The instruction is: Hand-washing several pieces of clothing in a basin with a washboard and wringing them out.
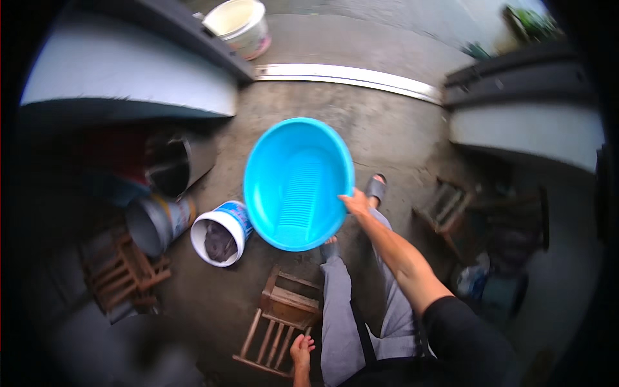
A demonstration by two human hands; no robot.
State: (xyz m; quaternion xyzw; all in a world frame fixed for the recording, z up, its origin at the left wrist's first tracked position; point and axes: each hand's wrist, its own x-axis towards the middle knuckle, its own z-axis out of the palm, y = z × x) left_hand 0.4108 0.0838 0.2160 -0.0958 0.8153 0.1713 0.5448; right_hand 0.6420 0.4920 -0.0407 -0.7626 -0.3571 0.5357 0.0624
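A round blue plastic basin (271,169) with a ribbed washboard panel moulded inside is held up over the floor. My right hand (357,202) grips its rim on the right side, thumb inside. Near the bottom edge, my left hand (302,347) holds nothing, its fingers slightly curled and apart, beside the slatted back of a small wooden chair (290,307). Just left of the basin stands a white and blue plastic bucket (235,216) with dark cloth (220,242) in it.
Further left are a grey bucket (150,225), a metal container (196,159) and another wooden chair (125,273). Wooden furniture (442,208) stands at right. A pale door sill (348,77) crosses the floor ahead, with a white tub (246,34) beyond it.
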